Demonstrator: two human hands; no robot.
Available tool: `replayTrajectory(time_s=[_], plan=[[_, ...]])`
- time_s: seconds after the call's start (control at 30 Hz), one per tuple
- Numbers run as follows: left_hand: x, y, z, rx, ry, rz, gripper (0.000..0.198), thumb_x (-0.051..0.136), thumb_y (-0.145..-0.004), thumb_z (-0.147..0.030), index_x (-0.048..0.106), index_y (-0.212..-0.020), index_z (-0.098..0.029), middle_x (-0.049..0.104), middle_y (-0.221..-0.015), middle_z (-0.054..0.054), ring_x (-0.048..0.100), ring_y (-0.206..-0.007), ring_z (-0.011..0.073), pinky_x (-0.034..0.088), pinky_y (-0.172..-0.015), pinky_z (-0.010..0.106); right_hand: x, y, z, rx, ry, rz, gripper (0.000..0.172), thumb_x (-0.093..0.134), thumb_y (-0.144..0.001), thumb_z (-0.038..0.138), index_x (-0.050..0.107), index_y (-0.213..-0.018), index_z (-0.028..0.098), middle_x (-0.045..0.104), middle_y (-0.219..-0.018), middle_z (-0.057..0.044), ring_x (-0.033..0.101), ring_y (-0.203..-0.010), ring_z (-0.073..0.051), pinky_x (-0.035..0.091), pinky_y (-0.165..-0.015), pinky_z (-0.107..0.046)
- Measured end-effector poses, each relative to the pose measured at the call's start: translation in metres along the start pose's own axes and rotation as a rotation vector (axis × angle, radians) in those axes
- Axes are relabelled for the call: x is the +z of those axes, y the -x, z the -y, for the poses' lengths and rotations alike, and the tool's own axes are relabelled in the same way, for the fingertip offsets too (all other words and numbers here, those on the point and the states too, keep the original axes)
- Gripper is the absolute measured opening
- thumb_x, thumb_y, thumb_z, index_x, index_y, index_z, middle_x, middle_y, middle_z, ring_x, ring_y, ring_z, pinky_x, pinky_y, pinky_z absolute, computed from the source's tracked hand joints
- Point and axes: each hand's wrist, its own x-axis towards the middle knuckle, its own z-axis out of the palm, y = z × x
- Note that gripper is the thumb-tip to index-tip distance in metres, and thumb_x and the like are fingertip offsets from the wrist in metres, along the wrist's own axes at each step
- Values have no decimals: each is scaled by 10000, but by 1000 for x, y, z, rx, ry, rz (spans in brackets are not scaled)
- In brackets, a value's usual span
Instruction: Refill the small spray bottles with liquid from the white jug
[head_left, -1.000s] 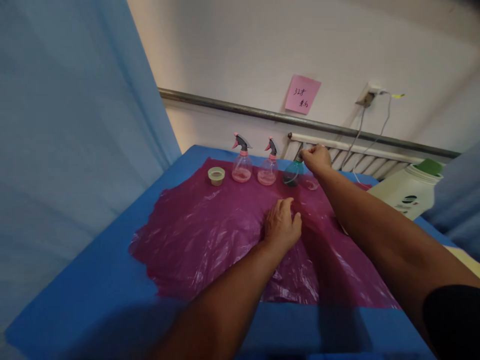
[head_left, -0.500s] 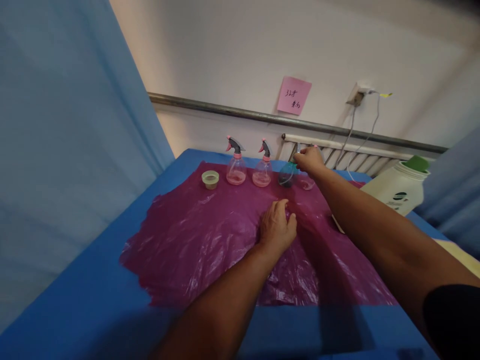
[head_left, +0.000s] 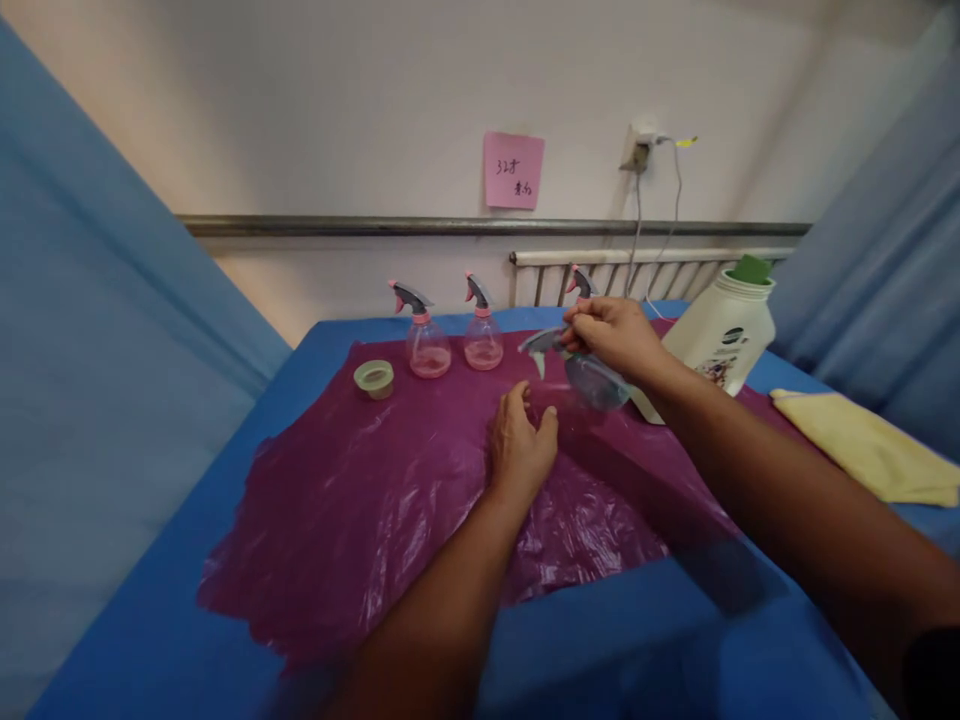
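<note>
My right hand (head_left: 611, 335) grips a teal-tinted spray bottle (head_left: 596, 383) by its neck. The bottle is tilted, its grey trigger head pointing left and its body to the right, above the purple plastic sheet (head_left: 360, 500). Just left of the bottle and below it, my left hand (head_left: 521, 440) has its thumb and fingers apart, with nothing in it. Two clear spray bottles with pink collars, one on the left (head_left: 429, 350) and one beside it (head_left: 482, 340), stand upright with pink liquid low inside. Behind my right hand shows the grey and pink head of another spray bottle (head_left: 581, 282).
A small pale-green cup (head_left: 374, 378) stands at the left. On the right are a large cream jug (head_left: 724, 330) with a green cap and a folded yellow cloth (head_left: 862, 445). Blue cloth (head_left: 600, 640) covers the table; a radiator (head_left: 547, 270) and blue curtains border it.
My right hand has lifted the teal spray bottle from the row and brought it nearer, tipping it sideways. My left hand stays open close by. The view has turned, showing more of the right side.
</note>
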Motion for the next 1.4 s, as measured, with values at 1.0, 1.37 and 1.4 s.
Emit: replayTrajectory(time_s=[1.0, 1.37, 1.4], plan=[[-6, 7, -4, 45, 101, 3, 755, 839, -959, -368, 467, -1602, -233, 647, -1593, 174, 666, -1458, 323, 531, -1255, 531, 22, 45, -48, -204, -78, 201, 366, 755, -880, 517, 718, -1126, 249, 834, -1128, -65, 769, -1060, -250, 611, -980, -391], [-6, 11, -12, 127, -14, 122, 784, 968, -840, -311, 570, -1512, -252, 693, -1461, 118, 676, -1400, 337, 562, -1197, 532, 33, 65, -79, -101, -437, 79, 553, 985, -729, 539, 672, -1085, 254, 777, -956, -11, 733, -889, -210, 602, -895, -388], [-5, 10, -12, 130, -16, 127, 787, 966, -837, -303, 567, -1514, -249, 689, -1461, 120, 672, -1405, 339, 560, -1202, 536, 31, 65, -78, -104, -410, 39, 530, 989, -725, 537, 670, -1040, 254, 757, -919, 0, 717, -857, -204, 595, -867, -379]])
